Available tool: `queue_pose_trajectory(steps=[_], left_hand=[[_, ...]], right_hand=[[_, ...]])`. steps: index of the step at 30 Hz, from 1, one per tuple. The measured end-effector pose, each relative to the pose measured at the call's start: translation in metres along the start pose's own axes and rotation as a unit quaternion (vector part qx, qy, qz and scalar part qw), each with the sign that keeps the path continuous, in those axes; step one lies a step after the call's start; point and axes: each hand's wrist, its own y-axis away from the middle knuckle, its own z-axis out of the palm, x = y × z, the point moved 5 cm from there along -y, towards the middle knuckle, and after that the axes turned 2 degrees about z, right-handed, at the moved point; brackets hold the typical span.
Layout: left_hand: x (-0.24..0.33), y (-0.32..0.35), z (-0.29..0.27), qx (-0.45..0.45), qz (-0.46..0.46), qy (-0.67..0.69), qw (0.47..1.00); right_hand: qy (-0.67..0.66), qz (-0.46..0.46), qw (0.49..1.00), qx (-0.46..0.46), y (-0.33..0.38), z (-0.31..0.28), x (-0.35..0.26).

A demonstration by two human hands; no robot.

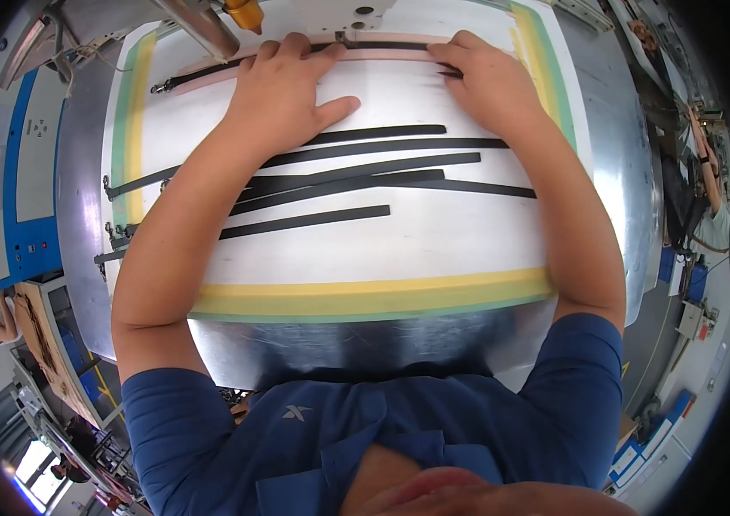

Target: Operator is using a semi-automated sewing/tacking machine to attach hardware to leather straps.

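A long black strap lies along a pink strip at the far side of a white board. My left hand rests on it with fingers spread and the thumb held apart. At the strap's right part, my right hand has thumb and forefinger closed on it. A small dark pointed piece shows under that hand; its kind I cannot make out. A metal clasp ends the strap on the left. Nearer to me lie several loose black straps, partly hidden by my forearms.
Over the far edge hang a metal machine post and an orange-yellow nozzle, close to my left fingers. Yellow and green tape borders the board on a metal table. A blue and grey cabinet stands left; other people are farther off.
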Motion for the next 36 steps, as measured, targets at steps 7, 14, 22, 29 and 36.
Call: queue_pose_trajectory(steps=[7,14,22,29,36], left_hand=[[0.008,-0.004,0.006,-0.003,-0.003,-0.011,1.000],[0.013,-0.006,0.014,-0.010,-0.004,-0.017,1.000],[0.032,-0.015,0.021,-0.001,-0.003,-0.019,1.000],[0.043,-0.019,0.028,0.009,-0.005,-0.014,1.000],[0.054,-0.022,0.031,0.001,-0.008,-0.019,1.000]], right_hand=[[-0.002,0.014,1.000,-0.012,0.006,0.000,0.020],[0.005,0.028,0.999,-0.024,0.013,0.001,0.029],[0.008,0.021,1.000,-0.017,0.023,-0.006,0.051],[0.002,0.009,1.000,-0.019,0.025,-0.004,0.059],[-0.006,0.008,1.000,-0.023,0.026,0.003,0.055]])
